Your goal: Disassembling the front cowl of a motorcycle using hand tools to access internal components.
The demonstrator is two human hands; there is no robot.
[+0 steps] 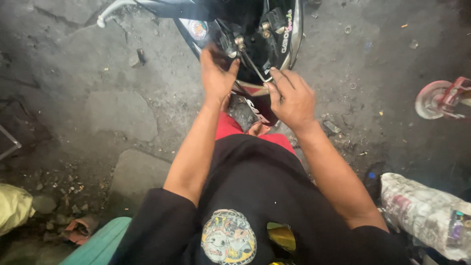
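Observation:
A black motorcycle body (255, 29) with its panel off stands on the ground in front of me, with bolts and brackets showing inside. My left hand (216, 73) reaches into the opening, fingers closed around a small part near a bolt; what it grips is hidden. My right hand (290, 98) rests on the lower edge of the fairing and pinches a thin metal rod (255, 68) that runs up toward the bolts. My knees in red shorts sit just below both hands.
Cracked, dirty concrete (122, 108) lies all around, littered with small debris. A red-and-white wheel (436, 98) is at the right edge. A newspaper-wrapped bundle (422, 211) lies at the lower right, a teal seat edge (98, 245) at the lower left.

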